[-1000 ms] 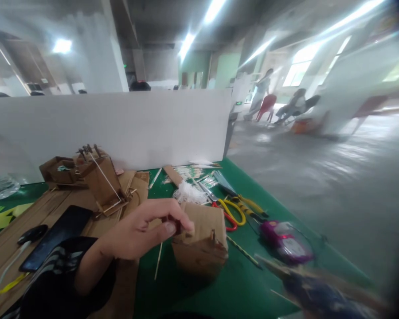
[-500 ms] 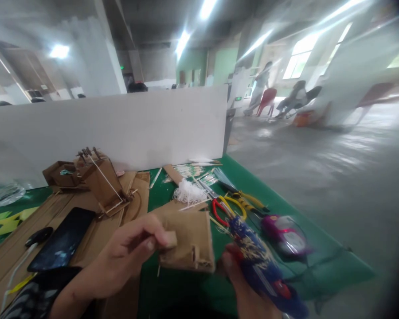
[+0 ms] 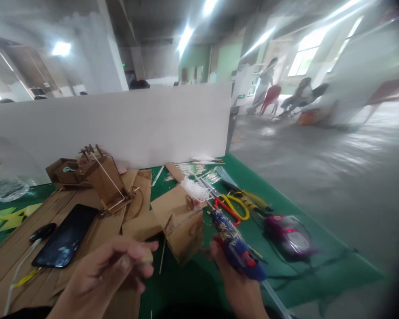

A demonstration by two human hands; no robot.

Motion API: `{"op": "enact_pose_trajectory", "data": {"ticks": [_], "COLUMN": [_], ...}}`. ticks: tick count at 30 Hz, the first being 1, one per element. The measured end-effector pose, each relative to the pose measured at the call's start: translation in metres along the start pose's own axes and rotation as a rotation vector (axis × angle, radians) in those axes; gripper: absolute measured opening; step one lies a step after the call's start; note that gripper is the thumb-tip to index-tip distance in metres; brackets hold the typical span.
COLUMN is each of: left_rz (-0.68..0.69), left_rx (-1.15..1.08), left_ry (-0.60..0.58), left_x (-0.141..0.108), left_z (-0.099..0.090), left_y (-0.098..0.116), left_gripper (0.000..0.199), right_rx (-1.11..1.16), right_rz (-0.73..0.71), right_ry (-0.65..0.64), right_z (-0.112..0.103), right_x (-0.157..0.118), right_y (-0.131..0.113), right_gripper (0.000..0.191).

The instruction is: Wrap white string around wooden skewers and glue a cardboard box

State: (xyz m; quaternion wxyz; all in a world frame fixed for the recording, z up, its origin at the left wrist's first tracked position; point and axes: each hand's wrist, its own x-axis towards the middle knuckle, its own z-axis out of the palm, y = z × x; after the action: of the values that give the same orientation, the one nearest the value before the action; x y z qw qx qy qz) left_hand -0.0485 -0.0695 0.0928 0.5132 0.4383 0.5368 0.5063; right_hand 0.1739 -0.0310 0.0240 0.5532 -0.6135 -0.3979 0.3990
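Observation:
My right hand [image 3: 234, 277] is wrapped round a blue hot glue gun [image 3: 237, 250], its nozzle pointing away from me and a clear glue stick [image 3: 275, 297] poking out behind. Closed in a pinch, my left hand [image 3: 111, 268] holds a small tan cardboard piece [image 3: 147, 257], partly covered by the fingers. Between the hands a small cardboard box-like part [image 3: 185, 237] rests tilted, against or over flat cardboard pieces [image 3: 142, 225]; the left hand is apart from it. Fingertips of my right hand are near its right side; whether they touch I cannot tell.
Scissors [image 3: 226, 207], yellow-handled pliers [image 3: 252, 203], a purple device [image 3: 288, 235] and white string [image 3: 194, 188] lie on the green table [image 3: 339, 266]. At left are a phone [image 3: 66, 235], a cardboard model [image 3: 104, 181] and a plastic bottle [image 3: 6, 186]. A white partition [image 3: 146, 124] stands behind.
My left hand has let go of the box-like part and drawn back left with the small piece. The part now rests tilted, turned differently. The glue gun has shifted left, closer to it.

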Motion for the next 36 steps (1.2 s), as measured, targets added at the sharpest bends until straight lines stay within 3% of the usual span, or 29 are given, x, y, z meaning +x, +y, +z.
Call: {"op": "enact_pose_trajectory", "data": {"ticks": [5, 7, 13, 21, 26, 29, 32, 36], "left_rz": [0.195, 0.25, 0.091, -0.112, 0.064, 0.276, 0.413, 0.316], "left_rx": [-0.019, -0.062, 0.099, -0.096, -0.219, -0.249, -0.187, -0.034], "left_ry": [0.125, 0.092, -0.106, -0.209, -0.046, 0.078, 0.189, 0.272], "left_x": [0.032, 0.048, 0.079, 0.074, 0.058, 0.062, 0.077, 0.098], "left_z": [0.006, 0.006, 0.021, 0.035, 0.024, 0.015, 0.007, -0.003], "left_y": [0.012, 0.018, 0.034, 0.037, 0.043, 0.033, 0.005, -0.046], "left_gripper": [0.021, 0.019, 0.025, 0.027, 0.028, 0.029, 0.035, 0.038], "right_rx": [0.075, 0.076, 0.059, 0.018, 0.008, -0.001, -0.024, -0.019], "right_rz": [0.023, 0.022, 0.01, 0.01, -0.04, -0.096, -0.146, -0.205], "right_ry": [-0.007, -0.012, -0.004, 0.031, 0.125, 0.121, 0.096, 0.07], "right_z": [0.003, 0.003, 0.002, 0.002, -0.003, -0.008, -0.012, -0.013], "right_x": [0.004, 0.005, 0.005, 0.0, 0.004, 0.012, 0.022, 0.03], "right_y": [-0.002, 0.0, 0.002, -0.003, -0.015, -0.019, -0.017, -0.009], "right_gripper": [0.036, 0.034, 0.034, 0.037, 0.034, 0.035, 0.035, 0.033]}}
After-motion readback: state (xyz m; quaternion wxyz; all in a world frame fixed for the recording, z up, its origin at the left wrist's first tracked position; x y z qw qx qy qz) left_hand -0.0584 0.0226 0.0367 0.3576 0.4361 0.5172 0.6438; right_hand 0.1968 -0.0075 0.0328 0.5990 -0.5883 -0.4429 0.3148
